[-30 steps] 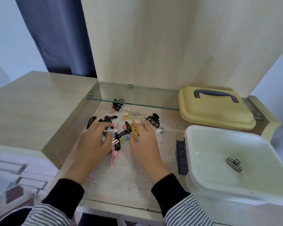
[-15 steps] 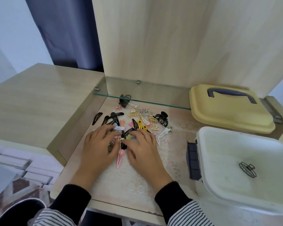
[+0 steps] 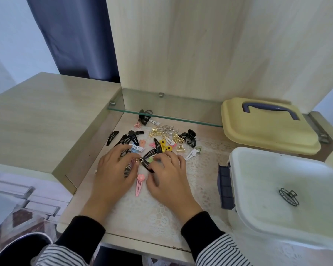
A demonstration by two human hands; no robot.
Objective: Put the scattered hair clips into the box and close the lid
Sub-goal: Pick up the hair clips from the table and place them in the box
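Your left hand [image 3: 113, 169] and right hand [image 3: 167, 173] lie side by side on the near edge of the scattered hair clips [image 3: 160, 144], on the lace mat [image 3: 161, 217]. Both sets of fingers are bent, tips down on the pile. The left covers dark clips, with a small gold clip [image 3: 139, 160] at its forefinger. The right touches a black snap clip [image 3: 149, 156]. Whether either hand truly pinches one, you cannot tell. A pink flower clip [image 3: 139, 184] lies between your thumbs. The other clips fan out beyond your fingertips. At your right stands the open box [image 3: 236, 179], one black claw clip [image 3: 288, 196] inside it. The yellow lid [image 3: 267, 131] lies behind it.
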